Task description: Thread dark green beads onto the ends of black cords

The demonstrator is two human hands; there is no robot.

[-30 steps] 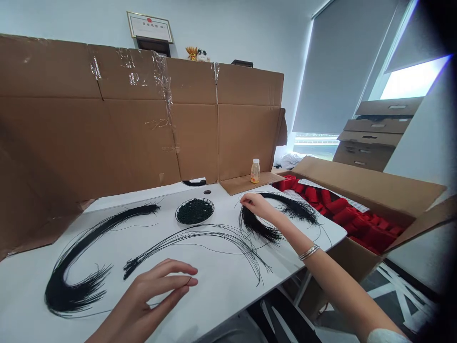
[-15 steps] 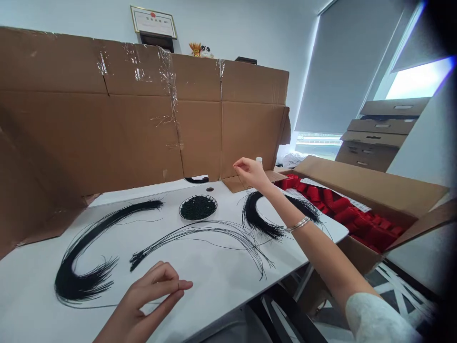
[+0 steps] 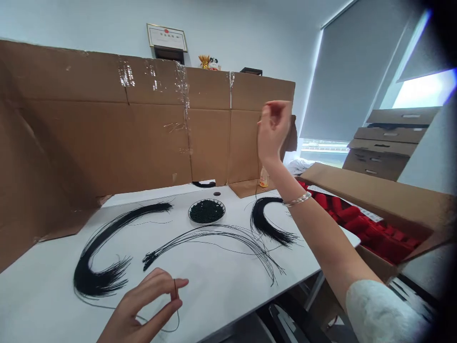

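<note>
My left hand (image 3: 141, 305) is low over the near side of the table. A thin black cord (image 3: 174, 288) is looped over its index finger and runs down to the thumb; a slack loop hangs below. Raised before the cardboard, my right hand (image 3: 274, 131) has its fingers curled in, slightly blurred. From it hangs a thin dark cord (image 3: 257, 147) toward the table. Between the hands lies a small bunch of cords (image 3: 214, 233), knobby at its left end. Behind that stands a round dish (image 3: 190, 220) of small dark pieces (image 3: 207, 211).
Thick bundles of black cord lie at left (image 3: 85, 274) and right (image 3: 262, 221). Tall cardboard (image 3: 150, 143) walls off the table's back. A small bottle (image 3: 264, 177) stands near it. An open carton (image 3: 378, 188) with red items (image 3: 348, 214) is beyond the right edge.
My right hand has risen and moved right, turning upward. My left thumb and index finger have parted, showing the cord between them. The view has shifted slightly.
</note>
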